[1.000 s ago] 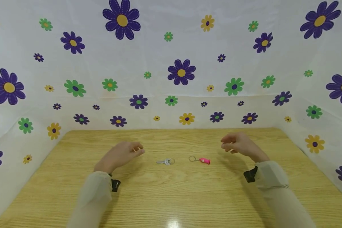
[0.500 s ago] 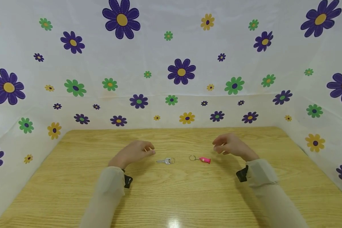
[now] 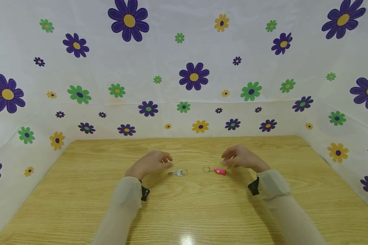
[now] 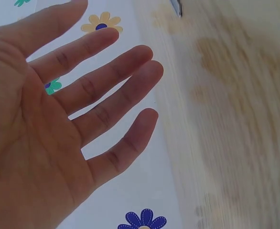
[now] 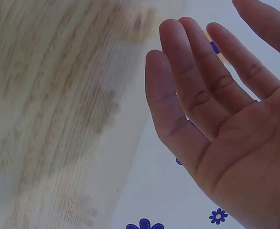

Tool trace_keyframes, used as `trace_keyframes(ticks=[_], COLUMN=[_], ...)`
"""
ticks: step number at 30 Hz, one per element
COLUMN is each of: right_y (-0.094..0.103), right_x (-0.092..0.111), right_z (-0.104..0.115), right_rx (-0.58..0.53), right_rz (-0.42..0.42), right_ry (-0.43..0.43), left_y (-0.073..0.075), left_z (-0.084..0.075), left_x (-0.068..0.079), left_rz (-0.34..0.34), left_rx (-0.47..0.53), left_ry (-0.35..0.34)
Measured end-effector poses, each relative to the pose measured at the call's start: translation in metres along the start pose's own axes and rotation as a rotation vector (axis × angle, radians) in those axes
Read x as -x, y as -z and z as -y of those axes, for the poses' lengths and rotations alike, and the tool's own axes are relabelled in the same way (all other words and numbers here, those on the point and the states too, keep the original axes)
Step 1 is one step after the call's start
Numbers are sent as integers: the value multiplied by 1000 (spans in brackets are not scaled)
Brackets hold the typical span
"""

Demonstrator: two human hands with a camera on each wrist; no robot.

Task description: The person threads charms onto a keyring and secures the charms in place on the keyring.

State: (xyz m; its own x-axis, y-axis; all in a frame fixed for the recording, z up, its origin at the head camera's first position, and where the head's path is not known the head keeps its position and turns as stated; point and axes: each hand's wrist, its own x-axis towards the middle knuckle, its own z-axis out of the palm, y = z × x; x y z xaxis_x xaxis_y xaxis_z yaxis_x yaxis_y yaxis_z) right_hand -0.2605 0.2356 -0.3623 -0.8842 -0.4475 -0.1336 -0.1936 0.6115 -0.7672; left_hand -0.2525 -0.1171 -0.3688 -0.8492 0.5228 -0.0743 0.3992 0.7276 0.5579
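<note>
A silver key (image 3: 177, 173) with a small ring lies flat on the wooden table (image 3: 184, 204), its blade toward the left. To its right is a pink keychain charm (image 3: 219, 171), whose metal ring (image 3: 206, 169) faces the key. My left hand (image 3: 150, 164) hovers just up and left of the key, fingers relaxed and holding nothing. Close above and to the right of the charm is my right hand (image 3: 242, 158), also holding nothing. Both wrist views show a bare palm: the left hand (image 4: 59, 124) with spread fingers, the right hand (image 5: 235, 119) with fingers loosely bent.
A white cloth (image 3: 159, 51) printed with purple, green and yellow flowers rises behind the table and along both sides. Each wrist carries a dark strap-mounted device, seen at the left cuff (image 3: 145, 193) and the right cuff (image 3: 254, 187).
Both hands have moved inward, the left one rightward toward the key and the right one leftward toward the pink charm. The key and charm lie where they were.
</note>
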Motion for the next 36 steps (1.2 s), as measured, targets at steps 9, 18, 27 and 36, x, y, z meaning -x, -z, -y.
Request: trace_keyframes(ticks=[9,18,27,36], right_y=[-4,-16,-31,-33], right_x=[-5,-15,-21,-21], right_z=[0,0,5,10], right_rx=[36,168,215,115], right_rz=[53,82,81,28], right_ry=[52,80,39,47], left_y=[-6,-14,-28,-32], left_z=[-5,-12,-22,-27], left_x=[-7,-16,-20,-22], left_rz=[25,85,100,71], left_rx=[3,-8,-40,-50], left_ry=[18,17,118,70])
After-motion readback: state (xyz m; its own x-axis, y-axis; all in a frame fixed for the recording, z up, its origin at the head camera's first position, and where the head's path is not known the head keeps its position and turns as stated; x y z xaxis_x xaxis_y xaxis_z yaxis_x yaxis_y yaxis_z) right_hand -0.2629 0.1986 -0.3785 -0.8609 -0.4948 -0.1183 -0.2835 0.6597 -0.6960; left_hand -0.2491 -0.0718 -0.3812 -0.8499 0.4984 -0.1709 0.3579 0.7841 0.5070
